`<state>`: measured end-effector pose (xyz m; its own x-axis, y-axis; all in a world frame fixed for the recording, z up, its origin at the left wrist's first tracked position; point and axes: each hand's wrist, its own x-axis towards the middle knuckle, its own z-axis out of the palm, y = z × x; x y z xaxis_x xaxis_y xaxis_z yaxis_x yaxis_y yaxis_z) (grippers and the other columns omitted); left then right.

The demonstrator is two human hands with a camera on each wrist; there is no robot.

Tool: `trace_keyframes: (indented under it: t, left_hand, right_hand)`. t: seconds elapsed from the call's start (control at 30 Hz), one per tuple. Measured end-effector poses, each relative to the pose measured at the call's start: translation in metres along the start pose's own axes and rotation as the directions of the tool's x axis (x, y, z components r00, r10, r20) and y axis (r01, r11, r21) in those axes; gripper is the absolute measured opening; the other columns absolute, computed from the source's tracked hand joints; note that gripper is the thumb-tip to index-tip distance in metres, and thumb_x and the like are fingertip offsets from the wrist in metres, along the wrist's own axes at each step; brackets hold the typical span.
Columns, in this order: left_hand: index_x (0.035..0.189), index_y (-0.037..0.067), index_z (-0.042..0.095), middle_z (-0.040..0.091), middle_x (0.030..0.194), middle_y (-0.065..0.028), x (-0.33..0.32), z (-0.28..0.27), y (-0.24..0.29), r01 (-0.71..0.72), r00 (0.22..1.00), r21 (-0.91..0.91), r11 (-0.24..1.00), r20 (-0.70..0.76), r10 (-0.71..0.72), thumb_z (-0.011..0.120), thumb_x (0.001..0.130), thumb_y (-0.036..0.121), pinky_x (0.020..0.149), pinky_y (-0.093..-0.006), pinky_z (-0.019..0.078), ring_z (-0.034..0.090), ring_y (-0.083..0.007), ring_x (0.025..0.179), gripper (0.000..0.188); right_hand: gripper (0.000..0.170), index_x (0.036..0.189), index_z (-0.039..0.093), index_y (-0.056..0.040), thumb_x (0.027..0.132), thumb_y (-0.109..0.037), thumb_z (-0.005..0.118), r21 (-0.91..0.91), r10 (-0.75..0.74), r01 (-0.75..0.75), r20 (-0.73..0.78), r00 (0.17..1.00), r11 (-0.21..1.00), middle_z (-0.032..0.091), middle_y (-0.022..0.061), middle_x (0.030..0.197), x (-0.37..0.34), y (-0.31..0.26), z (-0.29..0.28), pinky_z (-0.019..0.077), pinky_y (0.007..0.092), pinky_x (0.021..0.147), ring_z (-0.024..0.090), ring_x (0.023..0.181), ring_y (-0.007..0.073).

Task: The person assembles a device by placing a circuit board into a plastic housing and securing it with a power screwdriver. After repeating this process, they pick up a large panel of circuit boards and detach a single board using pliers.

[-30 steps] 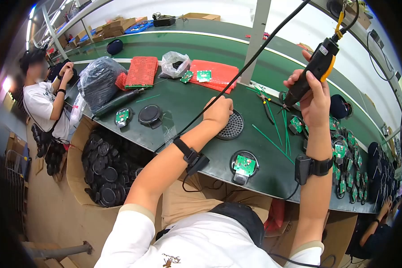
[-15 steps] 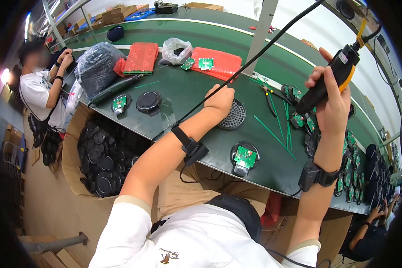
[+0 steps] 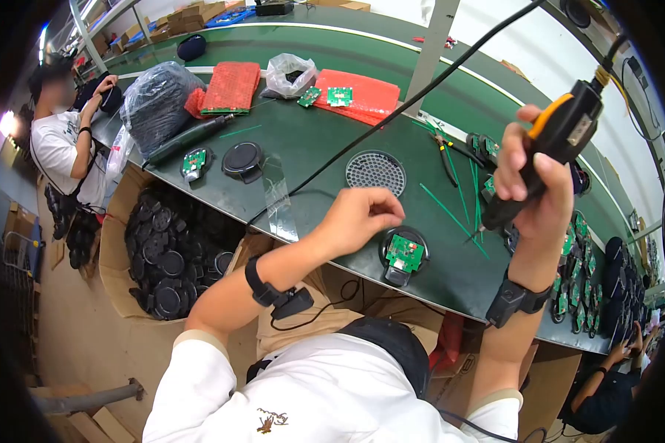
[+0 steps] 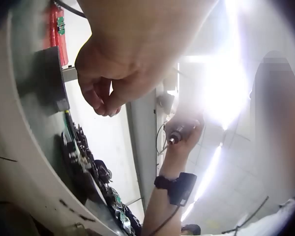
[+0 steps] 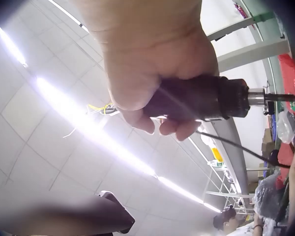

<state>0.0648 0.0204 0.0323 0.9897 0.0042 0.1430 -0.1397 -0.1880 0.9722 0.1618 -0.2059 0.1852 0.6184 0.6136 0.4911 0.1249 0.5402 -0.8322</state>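
Observation:
My left hand (image 3: 362, 218) hovers beside a black round housing (image 3: 397, 276) that bears a green circuit board (image 3: 405, 252), near the table's front edge. Its thumb and fingertips meet; I cannot tell whether something small is between them. A grey round tray full of small holes (image 3: 375, 173) lies behind this hand. On the right, my right hand (image 3: 536, 177) grips a black and orange electric screwdriver (image 3: 558, 136), its bit slanting down and left over the table. The right wrist view shows the fingers wrapped round the screwdriver's body (image 5: 201, 98).
Pliers (image 3: 447, 161) and thin green strips (image 3: 443, 203) lie right of the tray. Many board-fitted housings (image 3: 569, 280) crowd the right side. A black cable (image 3: 421, 92) crosses overhead. At left are a black round cover (image 3: 241, 160), another screwdriver (image 3: 188, 140) and a carton of black parts (image 3: 166, 251).
My left hand has come from the holed tray toward me, to the housing with the board. The right hand first shifted right, then turned the screwdriver and lowered its bit.

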Motion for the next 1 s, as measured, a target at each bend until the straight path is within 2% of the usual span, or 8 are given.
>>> trace_keyframes:
  t: [0.03,0.1,0.17,0.2,0.33,0.43,0.9,1.0]
  left_hand:
    - [0.100,-0.001,0.075,0.075,0.095,-0.0043,-0.008,0.005,-0.004,0.046,0.999,-0.072,0.996,0.013,-0.045,0.075,0.092,-0.001,0.080,-0.0273,0.0557,0.069,-0.0104,0.088,0.009]
    - [0.100,-0.001,0.076,0.075,0.095,-0.0055,-0.021,0.012,-0.006,-0.003,1.000,-0.019,1.000,-0.015,0.002,0.074,0.092,-0.002,0.079,-0.0276,0.0559,0.070,-0.0112,0.087,0.008]
    - [0.099,-0.002,0.076,0.075,0.095,-0.0064,-0.029,0.018,-0.008,0.003,0.999,0.042,0.999,-0.045,-0.001,0.075,0.091,-0.001,0.078,-0.0278,0.0561,0.070,-0.0117,0.087,0.008]
    - [0.102,-0.002,0.077,0.075,0.095,-0.0071,-0.032,0.020,-0.010,0.022,0.998,0.006,1.000,-0.057,-0.022,0.076,0.090,-0.001,0.078,-0.0280,0.0562,0.070,-0.0122,0.087,0.012]
    - [0.110,0.000,0.078,0.075,0.095,-0.0078,-0.035,0.025,-0.010,0.037,0.995,-0.065,0.997,-0.085,-0.042,0.076,0.090,-0.002,0.079,-0.0284,0.0568,0.071,-0.0126,0.087,0.020]
    - [0.115,0.001,0.079,0.076,0.097,-0.0090,-0.034,0.026,-0.013,-0.011,0.995,-0.058,0.998,-0.101,0.005,0.076,0.089,-0.004,0.080,-0.0286,0.0574,0.071,-0.0137,0.089,0.027]
    - [0.108,0.002,0.081,0.077,0.098,-0.0093,-0.029,0.027,-0.012,-0.056,0.991,0.065,0.996,-0.114,0.063,0.078,0.087,-0.003,0.080,-0.0289,0.0571,0.072,-0.0160,0.088,0.022]
    - [0.106,0.002,0.082,0.078,0.098,-0.0091,-0.028,0.029,-0.012,-0.020,0.990,0.009,1.000,-0.137,0.021,0.079,0.086,-0.002,0.079,-0.0288,0.0569,0.072,-0.0155,0.087,0.021]
  right_hand:
    - [0.048,0.130,0.053,0.0054,0.090,-0.017,0.065,-0.089,-0.004,0.001,-0.039,0.999,0.996,0.056,0.0076,0.083,-0.002,0.006,0.004,0.0520,0.0301,0.058,0.057,0.061,0.0139]
    - [0.049,0.130,0.054,0.0077,0.088,-0.016,0.065,-0.167,0.014,-0.029,-0.090,0.996,0.985,0.054,0.0058,0.071,-0.008,0.022,0.013,0.0477,0.0315,0.056,0.055,0.057,0.0148]
    - [0.050,0.128,0.055,0.0079,0.085,-0.015,0.068,-0.015,0.035,-0.037,-0.119,0.992,0.999,0.053,0.0054,0.070,-0.013,0.039,0.018,0.0459,0.0316,0.054,0.052,0.054,0.0142]
    - [0.045,0.126,0.055,0.0074,0.089,-0.014,0.068,0.025,-0.015,0.020,-0.152,0.988,0.999,0.052,0.0045,0.068,-0.015,0.048,0.022,0.0437,0.0307,0.051,0.049,0.052,0.0132]
    - [0.024,0.119,0.057,0.0025,0.102,-0.013,0.064,0.048,-0.093,0.107,-0.242,0.966,0.993,0.051,0.0029,0.065,-0.018,0.075,0.026,0.0417,0.0282,0.049,0.048,0.049,0.0115]
    - [0.021,0.117,0.057,0.0010,0.101,-0.010,0.065,0.043,-0.109,0.126,-0.279,0.954,0.991,0.051,0.0029,0.064,-0.017,0.086,0.035,0.0419,0.0289,0.047,0.048,0.048,0.0111]
    - [0.019,0.114,0.059,0.0034,0.098,-0.005,0.066,-0.008,-0.134,0.138,-0.292,0.947,0.990,0.052,0.0030,0.064,-0.018,0.088,0.043,0.0412,0.0275,0.045,0.048,0.047,0.0107]
    - [0.020,0.114,0.059,0.0038,0.098,-0.005,0.066,-0.002,-0.133,0.139,-0.302,0.944,0.990,0.052,0.0030,0.064,-0.019,0.088,0.044,0.0410,0.0276,0.045,0.048,0.047,0.0107]
